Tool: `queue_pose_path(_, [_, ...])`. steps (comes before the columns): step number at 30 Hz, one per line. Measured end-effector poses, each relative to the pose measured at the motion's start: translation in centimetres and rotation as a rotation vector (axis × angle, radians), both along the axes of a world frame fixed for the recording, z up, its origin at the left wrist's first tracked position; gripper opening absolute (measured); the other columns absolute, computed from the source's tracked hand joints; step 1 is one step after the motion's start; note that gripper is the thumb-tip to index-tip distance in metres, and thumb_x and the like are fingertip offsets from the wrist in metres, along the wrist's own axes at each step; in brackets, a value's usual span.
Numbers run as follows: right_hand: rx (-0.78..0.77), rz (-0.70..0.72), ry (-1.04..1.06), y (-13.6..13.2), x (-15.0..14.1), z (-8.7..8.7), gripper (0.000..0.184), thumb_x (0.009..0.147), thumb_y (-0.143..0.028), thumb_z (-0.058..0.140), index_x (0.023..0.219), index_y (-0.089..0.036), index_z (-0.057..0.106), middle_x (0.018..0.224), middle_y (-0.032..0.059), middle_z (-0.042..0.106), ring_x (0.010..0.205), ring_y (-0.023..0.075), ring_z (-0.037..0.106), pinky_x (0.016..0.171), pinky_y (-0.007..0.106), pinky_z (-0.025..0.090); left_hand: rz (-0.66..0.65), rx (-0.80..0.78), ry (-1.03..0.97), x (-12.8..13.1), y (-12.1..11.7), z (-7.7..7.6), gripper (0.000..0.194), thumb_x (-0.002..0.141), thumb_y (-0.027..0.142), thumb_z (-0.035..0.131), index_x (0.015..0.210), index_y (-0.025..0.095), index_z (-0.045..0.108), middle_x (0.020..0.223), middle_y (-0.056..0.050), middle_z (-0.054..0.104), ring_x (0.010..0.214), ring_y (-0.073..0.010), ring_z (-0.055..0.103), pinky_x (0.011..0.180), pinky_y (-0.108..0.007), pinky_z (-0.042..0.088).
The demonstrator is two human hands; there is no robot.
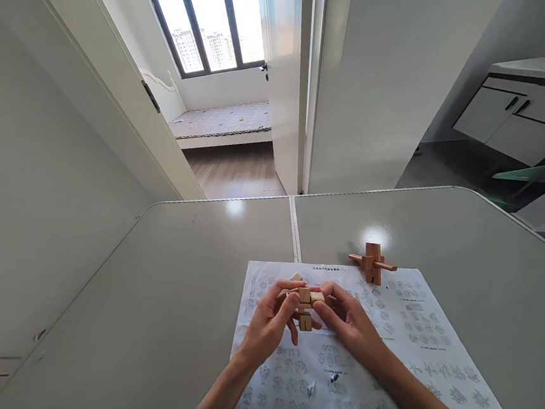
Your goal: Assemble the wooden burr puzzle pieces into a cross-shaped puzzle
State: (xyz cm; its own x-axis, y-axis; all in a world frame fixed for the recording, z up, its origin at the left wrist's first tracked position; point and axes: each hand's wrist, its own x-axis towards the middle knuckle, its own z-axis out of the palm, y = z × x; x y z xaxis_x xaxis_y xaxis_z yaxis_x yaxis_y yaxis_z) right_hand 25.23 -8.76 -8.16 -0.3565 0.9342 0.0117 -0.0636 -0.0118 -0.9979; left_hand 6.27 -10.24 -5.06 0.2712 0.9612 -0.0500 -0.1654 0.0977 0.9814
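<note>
The wooden block puzzle [304, 295] is right between the two hands, over the printed paper sheet [266, 277] on the counter [199, 274]. The left hand [267, 318] holds its left side, and the right hand [351, 316] is closed in on its right side — thumb by a pale block. One block pokes out toward the person. A second wooden puzzle [372, 264] stands past the right hand — nearer to it than to the left — with thin sticks pointing sideways.
</note>
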Motion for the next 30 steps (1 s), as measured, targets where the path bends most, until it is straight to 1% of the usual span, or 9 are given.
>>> queue_pose_path(4, [-0.029,-0.017,0.001,0.0,0.0,0.4,0.048,0.093,-0.07,0.065,0.085,-0.023,0.053,0.076,-0.0001,0.056,0.07,0.018,0.05,0.063,0.029,0.044,0.023,-0.006,0.005,0.2,-0.1,0.0,0.038,0.103,0.053,0.06,0.118,0.019,0.059,0.131,-0.019,0.073,0.079,-0.0237,0.083,0.048,-0.021,0.052])
queue_pose_path(7, [-0.065,-0.021,0.009,0.0,-0.1,0.7,0.052,0.091,-0.074,0.064,0.084,-0.023,0.056,0.076,0.0014,0.057,0.071,0.0193,0.052,0.062,0.03,0.047,0.032,0.005,0.014,0.2,-0.1,0.0,0.037,0.103,0.053,0.06,0.115,0.019,0.06,0.129,-0.018,0.075,0.078,-0.0225,0.082,0.051,-0.021,0.053])
queue_pose_path(10, [-0.083,-0.019,0.009,0.0,-0.2,0.8,0.054,0.09,-0.076,0.063,0.084,-0.023,0.057,0.077,0.0024,0.057,0.072,0.0202,0.052,0.063,0.031,0.048,0.03,0.018,0.012,0.3,-0.1,-0.2,0.037,0.103,0.054,0.059,0.114,0.018,0.059,0.128,-0.018,0.075,0.076,-0.0215,0.082,0.052,-0.022,0.053])
queue_pose_path(15, [-0.096,-0.01,0.028,-0.1,-0.2,0.8,0.054,0.09,-0.076,0.063,0.083,-0.023,0.057,0.077,0.0023,0.057,0.07,0.0198,0.051,0.062,0.031,0.047,0.043,0.029,0.013,0.5,-0.3,0.1,0.034,0.104,0.051,0.059,0.114,0.018,0.059,0.126,-0.017,0.076,0.076,-0.021,0.081,0.06,-0.027,0.059])
queue_pose_path(19, [-0.112,-0.01,0.071,-0.2,-0.2,0.6,0.051,0.092,-0.072,0.064,0.083,-0.023,0.057,0.076,0.0006,0.055,0.068,0.0178,0.049,0.063,0.03,0.047,0.057,0.038,0.009,0.7,-0.4,0.3,0.036,0.103,0.053,0.06,0.113,0.018,0.06,0.124,-0.017,0.077,0.075,-0.0206,0.08,0.059,-0.027,0.058])
queue_pose_path(25, [-0.195,0.024,0.154,-0.3,-0.4,0.2,0.046,0.095,-0.066,0.066,0.083,-0.023,0.054,0.074,-0.0027,0.048,0.064,0.0147,0.043,0.065,0.029,0.046,0.076,0.059,0.039,0.8,-0.3,0.3,0.036,0.102,0.054,0.06,0.11,0.018,0.062,0.122,-0.016,0.077,0.073,-0.0193,0.078,0.061,-0.028,0.059])
queue_pose_path(28, [-0.159,0.003,0.152,-0.3,-0.5,-0.2,0.043,0.096,-0.064,0.066,0.088,-0.024,0.053,0.075,-0.0029,0.048,0.065,0.0152,0.044,0.063,0.028,0.042,0.067,0.053,0.061,0.9,-0.2,0.4,0.039,0.103,0.055,0.057,0.115,0.018,0.062,0.122,-0.016,0.077,0.072,-0.0184,0.077,0.062,-0.028,0.059])
queue_pose_path(30, [-0.134,-0.009,0.13,-0.2,-0.5,-0.5,0.042,0.097,-0.063,0.066,0.089,-0.024,0.052,0.075,-0.003,0.048,0.065,0.0156,0.043,0.061,0.028,0.037,0.096,0.04,0.089,0.9,-0.1,0.5,0.042,0.104,0.057,0.054,0.122,0.019,0.06,0.116,-0.014,0.076,0.071,-0.0173,0.074,0.061,-0.028,0.059])
